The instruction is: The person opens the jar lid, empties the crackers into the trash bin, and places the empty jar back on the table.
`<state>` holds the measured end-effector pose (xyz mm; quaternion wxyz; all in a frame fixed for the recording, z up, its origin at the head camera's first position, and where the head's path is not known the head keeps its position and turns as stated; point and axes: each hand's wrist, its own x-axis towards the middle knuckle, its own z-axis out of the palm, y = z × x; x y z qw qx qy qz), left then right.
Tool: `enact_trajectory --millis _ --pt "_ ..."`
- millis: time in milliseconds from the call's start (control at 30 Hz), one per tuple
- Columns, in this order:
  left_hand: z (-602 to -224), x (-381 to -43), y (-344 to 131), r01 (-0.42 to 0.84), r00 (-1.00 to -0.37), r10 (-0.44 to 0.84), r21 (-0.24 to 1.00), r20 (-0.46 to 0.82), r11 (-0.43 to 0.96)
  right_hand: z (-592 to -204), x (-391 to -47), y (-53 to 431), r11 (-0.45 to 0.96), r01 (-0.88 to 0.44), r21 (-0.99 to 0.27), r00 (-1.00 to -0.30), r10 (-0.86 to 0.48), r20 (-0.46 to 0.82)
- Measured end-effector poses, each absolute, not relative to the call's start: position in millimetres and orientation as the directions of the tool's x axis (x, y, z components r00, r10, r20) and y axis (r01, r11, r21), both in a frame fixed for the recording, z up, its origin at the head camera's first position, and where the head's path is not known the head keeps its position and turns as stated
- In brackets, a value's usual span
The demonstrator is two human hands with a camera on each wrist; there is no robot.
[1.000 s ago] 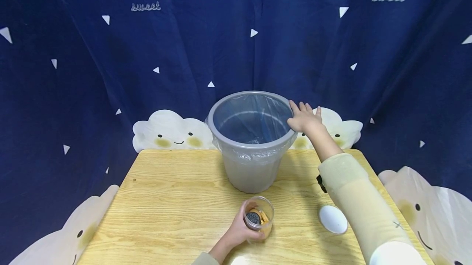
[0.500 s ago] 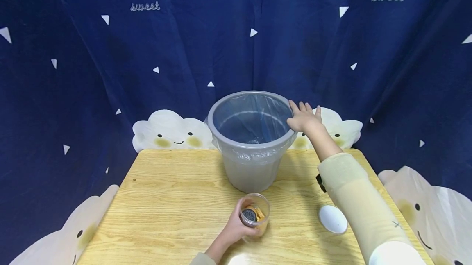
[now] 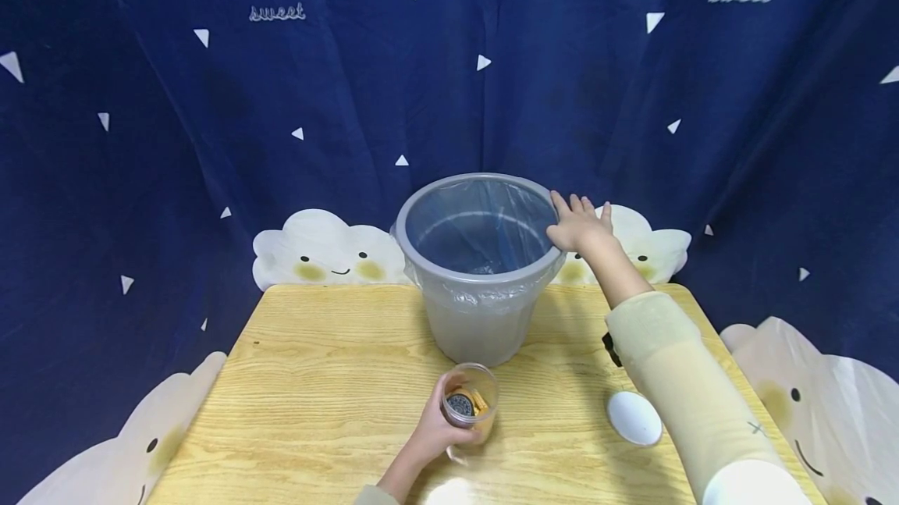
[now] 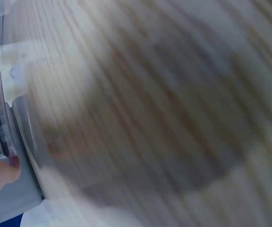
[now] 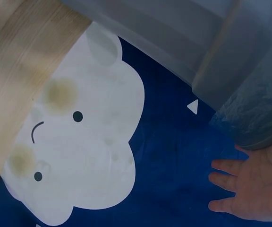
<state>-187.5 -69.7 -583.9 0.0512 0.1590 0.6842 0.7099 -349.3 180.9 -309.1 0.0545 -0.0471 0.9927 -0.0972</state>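
My left hand grips a clear plastic jar over the near middle of the table, thumb and fingers curled round its sides. Inside show a dark round cookie with an embossed face and several orange pieces. At its left edge, the left wrist view catches part of the jar and my thumb. Just beyond the jar stands a grey bin, lined with a clear plastic bag folded over its rim. My right hand, fingers straight and spread, rests against the bin's right rim.
A white oval disc lies on the wooden table beside my right sleeve. Behind the table hangs a dark blue curtain with white clouds and triangles. The table's left and right edges are visible.
My left hand has carried the jar to the left and slightly away from me, nearer the bin's base. My right hand and the bin have stayed in place.
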Motion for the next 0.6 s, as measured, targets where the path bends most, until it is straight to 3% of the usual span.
enact_trajectory --millis 600 --pt "-567 -193 -96 0.149 -0.974 0.164 0.987 0.159 -0.066 -309 -349 181 0.977 -0.080 -0.199 -0.990 -0.101 -0.097"
